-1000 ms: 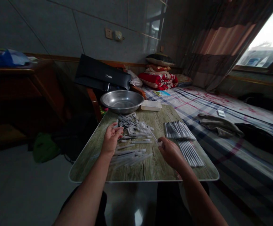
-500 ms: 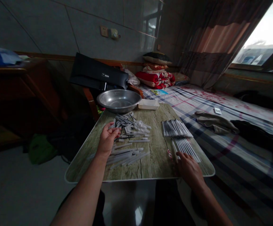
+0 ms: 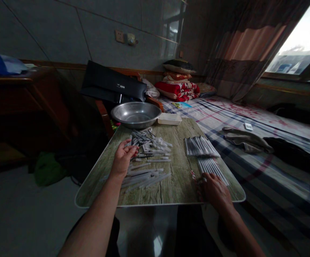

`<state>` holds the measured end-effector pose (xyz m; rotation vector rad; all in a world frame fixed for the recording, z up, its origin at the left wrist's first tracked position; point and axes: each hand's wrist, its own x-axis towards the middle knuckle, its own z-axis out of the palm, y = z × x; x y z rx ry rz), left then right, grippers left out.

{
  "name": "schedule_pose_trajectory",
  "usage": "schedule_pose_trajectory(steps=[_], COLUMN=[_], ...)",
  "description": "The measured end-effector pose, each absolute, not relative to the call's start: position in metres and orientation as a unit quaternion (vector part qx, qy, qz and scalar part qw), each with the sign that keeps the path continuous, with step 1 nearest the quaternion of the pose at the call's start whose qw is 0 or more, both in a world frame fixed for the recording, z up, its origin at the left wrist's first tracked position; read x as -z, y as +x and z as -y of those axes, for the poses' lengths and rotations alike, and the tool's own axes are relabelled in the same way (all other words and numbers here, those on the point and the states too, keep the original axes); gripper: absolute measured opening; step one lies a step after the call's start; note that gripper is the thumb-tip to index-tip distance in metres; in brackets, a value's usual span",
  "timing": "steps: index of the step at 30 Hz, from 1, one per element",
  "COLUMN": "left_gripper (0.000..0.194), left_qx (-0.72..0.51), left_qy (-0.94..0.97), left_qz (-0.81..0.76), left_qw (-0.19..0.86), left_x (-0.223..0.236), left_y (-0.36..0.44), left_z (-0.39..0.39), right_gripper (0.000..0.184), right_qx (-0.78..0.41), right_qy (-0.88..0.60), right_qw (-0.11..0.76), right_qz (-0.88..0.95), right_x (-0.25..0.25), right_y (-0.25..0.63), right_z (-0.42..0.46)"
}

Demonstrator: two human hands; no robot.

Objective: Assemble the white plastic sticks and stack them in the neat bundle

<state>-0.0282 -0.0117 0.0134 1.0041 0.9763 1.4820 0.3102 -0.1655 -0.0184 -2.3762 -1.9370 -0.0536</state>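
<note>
- Basically, the right hand [image 3: 217, 188] is placed at the near left edge of a neat row of slim, whitish, straight tubes [image 3: 212, 170], so a tube being handled at that row looks like the step in hand
- Its fingers are bent and kept fairly narrow, but whether a tube is pinched can't be told, since the fingertips are partly hidden
- A thicker bundle of grey-white, dark-ended tubes [image 3: 201, 146] is laid just beyond that row
- The left hand [image 3: 123, 156] is held over the left side of the wood-patterned, pale-rimmed table [image 3: 180, 178], fingers loosely curled with the thumb near them; no grip can be made out for sure
- Loose translucent white pieces [image 3: 157, 144] are heaped by it, with longer frosty-white strips [image 3: 144, 177] spread nearer
- For the next move, a light fingertip touch is called for, imo, as neighbouring tubes could easily be nudged crooked
</note>
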Motion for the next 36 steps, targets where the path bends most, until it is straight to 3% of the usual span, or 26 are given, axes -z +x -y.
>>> schedule_pose_trajectory(steps=[7,15,23,36], left_gripper=[0.059,0.050,0.046,0.040], left_qx=[-0.623,-0.643,-0.647,-0.649], left_qy=[0.417,0.400,0.389,0.389], left_qz=[-0.401,-0.407,-0.420,-0.423], left_qw=[0.526,0.511,0.504,0.498], left_x=[-0.014,-0.014,-0.012,-0.012], left_y=[-0.030,-0.031,-0.034,-0.035], left_z=[0.012,0.009,0.006,0.006], right_gripper=[0.020,0.021,0.026,0.030], right_qx=[0.013,-0.026,-0.067,-0.056], right_qy=[-0.776,-0.672,-0.624,-0.595], right_qw=[0.027,0.114,0.053,0.003], right_qz=[0.630,0.731,0.777,0.802], right_x=[0.006,-0.033,-0.022,-0.020], right_y=[0.300,0.234,0.191,0.157], right_z=[0.160,0.112,0.043,0.012])
